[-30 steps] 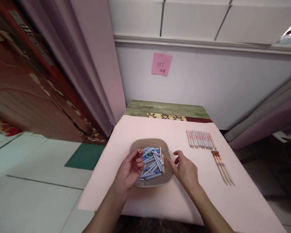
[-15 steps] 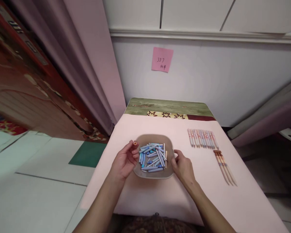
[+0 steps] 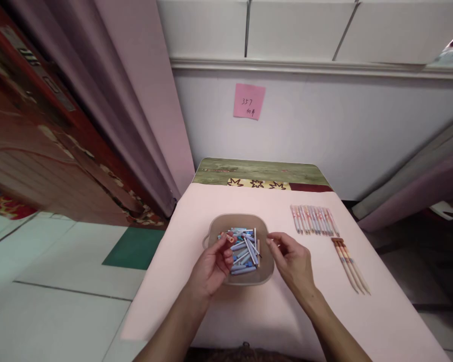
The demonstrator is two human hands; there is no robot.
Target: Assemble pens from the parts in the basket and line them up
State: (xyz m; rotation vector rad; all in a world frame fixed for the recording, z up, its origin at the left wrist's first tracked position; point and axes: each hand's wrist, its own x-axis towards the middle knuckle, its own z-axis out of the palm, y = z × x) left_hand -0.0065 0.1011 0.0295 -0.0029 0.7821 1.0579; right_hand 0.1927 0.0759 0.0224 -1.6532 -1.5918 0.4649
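My left hand (image 3: 213, 264) is closed, its thumb and fingertips pinching a short orange-brown pen tube (image 3: 230, 239) with a hollow end. It is above the left part of a grey-brown plastic basin (image 3: 237, 220). Inside the basin lie several blue and lavender pen barrels (image 3: 251, 249), thin white refills (image 3: 255, 236) and small blue pieces. My right hand (image 3: 292, 256) is at the basin's right rim, thumb and forefinger close together. Whether those fingertips hold the rim or a small piece cannot be made out.
A row of clear-barrelled pens (image 3: 314, 220) lies on the pink-covered table (image 3: 166, 301) at right. Closer to me are a few pale pointed pen barrels (image 3: 351, 269) with brown tops. A pink note (image 3: 249, 101) is on the wall behind.
My left hand has moved right with the pen tube, from beside the basin's left rim to over its contents. My right hand has shifted its grip at the right rim, fingertips now drawn together.
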